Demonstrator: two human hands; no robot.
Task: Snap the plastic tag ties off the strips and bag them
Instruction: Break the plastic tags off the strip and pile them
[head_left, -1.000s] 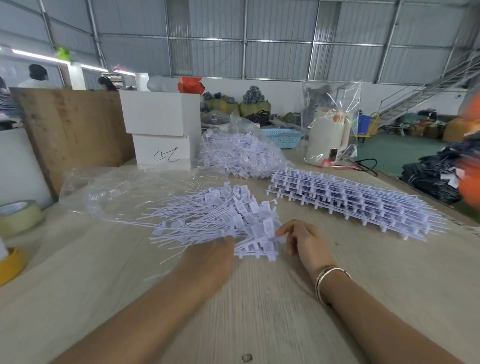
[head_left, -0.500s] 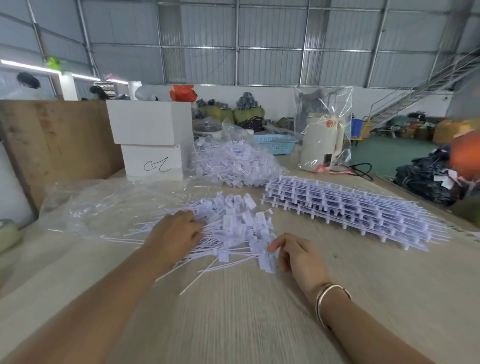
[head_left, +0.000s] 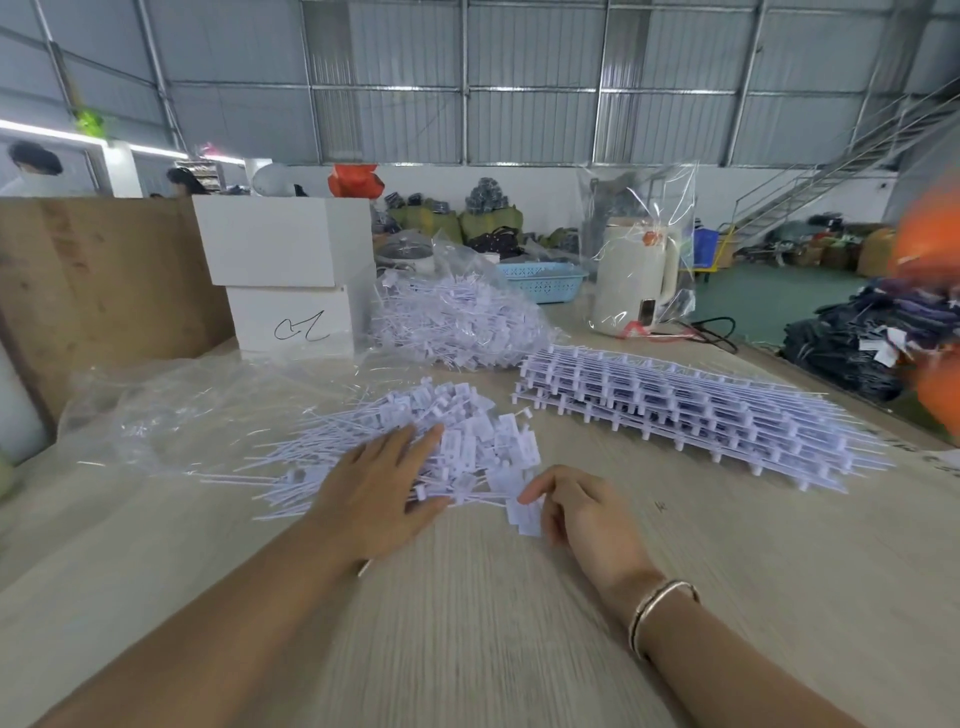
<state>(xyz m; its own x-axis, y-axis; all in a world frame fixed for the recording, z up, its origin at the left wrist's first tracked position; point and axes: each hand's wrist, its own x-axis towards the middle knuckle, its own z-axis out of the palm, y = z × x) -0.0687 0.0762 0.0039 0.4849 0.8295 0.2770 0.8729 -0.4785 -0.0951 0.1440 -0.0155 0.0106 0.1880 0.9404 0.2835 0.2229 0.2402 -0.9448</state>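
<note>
A loose pile of white plastic tag ties (head_left: 447, 431) lies on the wooden table (head_left: 467, 623) in front of me. My left hand (head_left: 379, 493) lies flat on the pile's near side, fingers straight and spread. My right hand (head_left: 582, 512) rests at the pile's right edge, its curled fingers touching a few tie heads. A stack of uncut tie strips (head_left: 675, 410) lies to the right. An empty clear plastic bag (head_left: 208, 410) is spread flat behind the pile on the left. A filled bag of ties (head_left: 452, 322) sits farther back.
Two stacked white boxes (head_left: 291, 280) stand at the back left beside a wooden board (head_left: 93, 291). A bagged white kettle (head_left: 636, 275) and a blue basket (head_left: 540, 280) are at the back. The table's right edge runs past the strips, with dark clothing (head_left: 862, 338) beyond.
My left hand swept from the pile's near edge to the left over the thin tails and now lies flat back near the middle. My right hand has stayed at the pile's right edge.
</note>
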